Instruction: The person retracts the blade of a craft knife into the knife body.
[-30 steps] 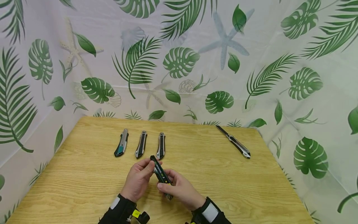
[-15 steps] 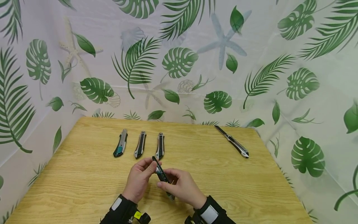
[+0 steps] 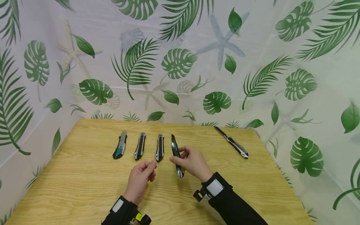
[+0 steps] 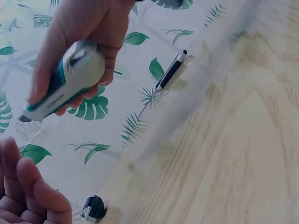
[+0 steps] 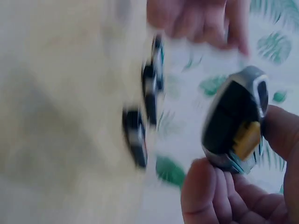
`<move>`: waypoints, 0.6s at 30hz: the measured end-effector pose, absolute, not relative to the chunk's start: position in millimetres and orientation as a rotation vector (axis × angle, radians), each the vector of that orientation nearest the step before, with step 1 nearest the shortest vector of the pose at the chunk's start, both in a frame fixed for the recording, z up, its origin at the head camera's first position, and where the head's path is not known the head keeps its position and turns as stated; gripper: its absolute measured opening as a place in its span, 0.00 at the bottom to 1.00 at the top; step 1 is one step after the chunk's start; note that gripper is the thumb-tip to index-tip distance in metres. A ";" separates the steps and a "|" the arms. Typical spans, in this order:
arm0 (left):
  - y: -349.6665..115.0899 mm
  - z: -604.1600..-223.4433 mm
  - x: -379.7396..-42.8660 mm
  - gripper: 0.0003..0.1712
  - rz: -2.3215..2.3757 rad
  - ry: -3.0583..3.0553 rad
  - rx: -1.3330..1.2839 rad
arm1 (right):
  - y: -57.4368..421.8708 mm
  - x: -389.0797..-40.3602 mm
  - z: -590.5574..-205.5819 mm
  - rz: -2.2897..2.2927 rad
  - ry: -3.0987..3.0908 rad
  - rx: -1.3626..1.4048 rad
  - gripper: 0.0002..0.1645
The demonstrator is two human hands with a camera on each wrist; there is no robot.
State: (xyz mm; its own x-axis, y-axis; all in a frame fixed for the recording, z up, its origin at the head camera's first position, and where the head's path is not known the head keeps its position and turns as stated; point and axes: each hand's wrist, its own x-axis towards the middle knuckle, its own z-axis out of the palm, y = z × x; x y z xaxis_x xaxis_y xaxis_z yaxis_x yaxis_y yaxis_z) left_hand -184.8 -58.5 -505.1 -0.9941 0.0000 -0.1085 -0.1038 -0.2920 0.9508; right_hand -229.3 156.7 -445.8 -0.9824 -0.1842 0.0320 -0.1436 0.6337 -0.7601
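Note:
My right hand (image 3: 194, 162) pinches a black-and-silver utility knife (image 3: 175, 150) with teal accents between thumb and fingers, above the table and right of the row. Its rounded end shows in the left wrist view, and a yellow part of the knife (image 5: 233, 116) shows in the right wrist view. My left hand (image 3: 140, 182) hovers near the row's front with loosely curled fingers and nothing in them. Beyond it lie a silver-and-teal utility knife (image 3: 120, 144) and two black-and-silver ones, the middle knife (image 3: 139, 146) and the right-hand knife (image 3: 159, 147).
Farther right on the wooden table (image 3: 253, 193), another utility knife (image 3: 236, 146) lies slantwise, its long dark blade out towards the back edge. A leaf-printed cloth (image 3: 180, 103) hangs behind the table and along both sides.
The left hand has let go of the utility knife and stayed near its place. The right hand has carried the knife forward and to the right, turning it more upright in the view.

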 end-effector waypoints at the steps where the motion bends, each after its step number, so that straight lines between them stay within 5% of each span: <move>1: -58.2 -505.7 -184.8 0.19 2.458 1.847 -0.156 | 158.3 -239.1 -446.0 -1.263 2.841 -0.231 0.36; 10: -55.8 -511.8 -183.4 0.24 2.366 1.933 -0.184 | 163.1 -309.1 -471.5 -0.775 3.052 -0.062 0.26; 18: -54.2 -510.5 -185.1 0.24 2.363 1.945 -0.183 | 161.5 -333.9 -487.4 -0.633 3.023 0.061 0.28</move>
